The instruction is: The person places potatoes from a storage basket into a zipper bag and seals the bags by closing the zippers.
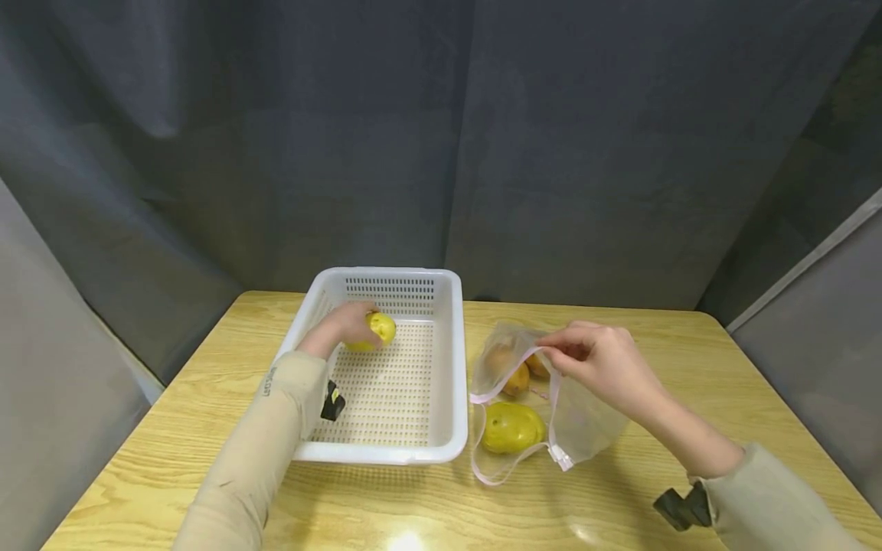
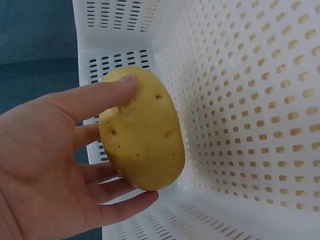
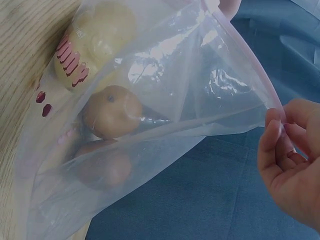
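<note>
My left hand reaches into a white perforated basket and grips a yellow potato, thumb over the upper side and fingers round the lower edge. In the left wrist view the potato is close to the basket's slotted wall. To the right, my right hand pinches the pink-edged rim of a translucent zip bag between thumb and fingers, lifting the rim. Through the bag show a larger yellow potato and two rounded orange-brown items, partly veiled by the plastic.
The basket and the bag stand side by side on a wooden table. Dark curtains hang behind the table, and pale panels close off both sides. A black wrist mount is strapped at the right sleeve.
</note>
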`<state>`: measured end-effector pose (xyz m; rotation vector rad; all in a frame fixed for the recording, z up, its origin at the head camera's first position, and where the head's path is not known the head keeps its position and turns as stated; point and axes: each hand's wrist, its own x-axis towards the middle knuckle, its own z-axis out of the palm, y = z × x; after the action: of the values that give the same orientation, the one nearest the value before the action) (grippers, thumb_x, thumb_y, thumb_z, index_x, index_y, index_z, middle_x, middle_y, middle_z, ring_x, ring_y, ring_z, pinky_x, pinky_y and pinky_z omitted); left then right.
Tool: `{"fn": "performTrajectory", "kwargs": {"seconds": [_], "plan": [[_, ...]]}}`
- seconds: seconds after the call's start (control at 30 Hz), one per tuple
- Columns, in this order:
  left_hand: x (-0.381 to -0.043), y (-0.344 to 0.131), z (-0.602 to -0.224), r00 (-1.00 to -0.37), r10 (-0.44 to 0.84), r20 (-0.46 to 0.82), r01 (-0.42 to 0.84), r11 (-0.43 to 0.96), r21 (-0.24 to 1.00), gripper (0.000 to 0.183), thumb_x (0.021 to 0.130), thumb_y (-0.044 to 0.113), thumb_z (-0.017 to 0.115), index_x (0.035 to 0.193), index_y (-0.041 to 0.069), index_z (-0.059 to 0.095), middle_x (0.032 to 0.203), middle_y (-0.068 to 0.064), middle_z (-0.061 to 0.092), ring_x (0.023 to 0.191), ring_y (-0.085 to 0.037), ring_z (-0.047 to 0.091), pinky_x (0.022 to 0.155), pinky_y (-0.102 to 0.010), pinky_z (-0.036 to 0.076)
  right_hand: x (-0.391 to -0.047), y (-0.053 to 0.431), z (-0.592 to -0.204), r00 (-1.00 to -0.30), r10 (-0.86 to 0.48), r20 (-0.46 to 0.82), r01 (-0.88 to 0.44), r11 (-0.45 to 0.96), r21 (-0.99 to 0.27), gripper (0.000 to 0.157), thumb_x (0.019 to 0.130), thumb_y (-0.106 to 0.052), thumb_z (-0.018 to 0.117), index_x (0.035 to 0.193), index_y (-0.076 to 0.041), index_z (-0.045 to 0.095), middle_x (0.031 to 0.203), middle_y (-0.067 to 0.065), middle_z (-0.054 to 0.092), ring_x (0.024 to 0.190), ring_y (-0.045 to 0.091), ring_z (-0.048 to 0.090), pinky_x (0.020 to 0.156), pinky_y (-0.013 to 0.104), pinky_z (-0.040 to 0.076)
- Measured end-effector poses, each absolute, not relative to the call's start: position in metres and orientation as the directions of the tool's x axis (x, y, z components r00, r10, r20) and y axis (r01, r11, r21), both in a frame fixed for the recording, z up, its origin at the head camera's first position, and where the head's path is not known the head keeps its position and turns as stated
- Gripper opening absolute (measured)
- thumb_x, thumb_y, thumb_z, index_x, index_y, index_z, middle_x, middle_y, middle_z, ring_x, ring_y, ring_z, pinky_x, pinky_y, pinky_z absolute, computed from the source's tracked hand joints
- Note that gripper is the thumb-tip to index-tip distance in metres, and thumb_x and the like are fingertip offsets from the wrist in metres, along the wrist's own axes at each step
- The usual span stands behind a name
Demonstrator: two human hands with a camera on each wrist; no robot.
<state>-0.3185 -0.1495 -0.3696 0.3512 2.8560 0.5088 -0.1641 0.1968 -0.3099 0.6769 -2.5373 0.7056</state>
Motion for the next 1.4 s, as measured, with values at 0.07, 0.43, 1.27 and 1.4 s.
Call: {"fn": "performTrajectory", "kwargs": {"seconds": [0.07,0.43,1.27,1.4], "plan": [[-0.318,-0.149,-0.369,-0.947,0.273,-0.166,0.200,0.911,0.361,0.068,0.073,0.024,0.073,0.131,0.004,0.044,0.117,-0.012,0.056,0.102,-0.026,0.052,0.088,-0.041,0.042,-0.164,0.197,-0.310,-0.793,-0.338,0.507,-0.553,0.750,-0.363,0.011,0.078,-0.013,0.070,0.088,-0.014,0.073,0.075,-0.009,0.064,0.056,-0.002,0.050,0.050,0.019,0.044],[-0.316,-0.152,-0.360,-0.946,0.286,-0.154,0.215,0.906,0.364,0.069,0.073,0.023,0.073,0.132,0.003,0.044,0.118,-0.013,0.055,0.102,-0.027,0.051,0.087,-0.042,0.042,-0.164,0.198,-0.311,-0.788,-0.342,0.511,-0.564,0.734,-0.378,0.013,0.079,-0.012,0.069,0.091,-0.015,0.073,0.074,-0.011,0.062,0.054,-0.001,0.047,0.048,0.019,0.041],[-0.305,-0.143,-0.341,-0.913,0.407,-0.004,0.381,0.858,0.345,0.061,0.070,0.024,0.073,0.123,0.004,0.052,0.106,-0.010,0.060,0.089,-0.023,0.053,0.079,-0.037,0.042,-0.163,0.199,-0.312,-0.793,-0.334,0.509,-0.556,0.738,-0.382,0.014,0.079,-0.011,0.068,0.091,-0.017,0.073,0.071,-0.014,0.058,0.052,0.001,0.041,0.046,0.019,0.036],[-0.304,-0.145,-0.340,-0.910,0.414,0.000,0.389,0.855,0.343,0.062,0.071,0.026,0.073,0.125,0.005,0.051,0.108,-0.010,0.060,0.092,-0.024,0.053,0.080,-0.038,0.042,-0.163,0.200,-0.312,-0.795,-0.331,0.509,-0.556,0.733,-0.392,0.014,0.080,-0.011,0.068,0.092,-0.018,0.072,0.070,-0.014,0.056,0.052,0.001,0.040,0.045,0.019,0.035]]}}
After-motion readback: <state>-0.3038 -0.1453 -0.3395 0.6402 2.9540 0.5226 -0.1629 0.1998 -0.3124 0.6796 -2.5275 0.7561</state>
